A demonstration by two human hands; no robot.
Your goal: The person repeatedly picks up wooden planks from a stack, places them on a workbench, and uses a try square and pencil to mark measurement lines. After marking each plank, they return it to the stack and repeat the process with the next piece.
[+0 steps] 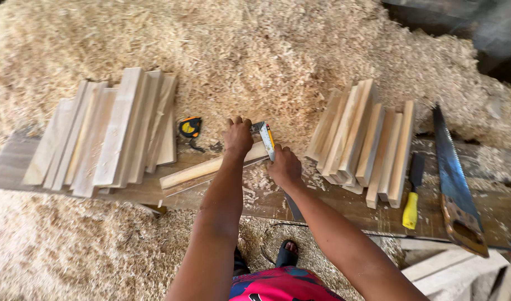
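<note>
The left hand (237, 136) presses down on a pale wooden strip (211, 167), fingers curled over its far end so the piece lies pinned flat on the workbench plank (344, 206) and does not shift. A metal try square (265, 137) sits across the strip just right of those fingers, its blade squared to the strip's length. The right hand (283, 166) is closed around a yellow pencil (270, 135), tip held against the square's edge just beyond the fingertips, a position suited to drawing a crosswise line. To the left of the left-hand fingers, a yellow-and-black tape measure (190, 127) lies near, with a stack of cut strips (108, 131) farther out. To the right of the right-hand fingers stands a second stack of strips (364, 142), then a yellow-handled chisel (412, 192) and a handsaw (453, 181), both well apart. Wood shavings (255, 50) are heaped beyond the fingers. Open room remains only in the narrow bench gap between the two stacks; the plank's near edge runs under both forearms.
</note>
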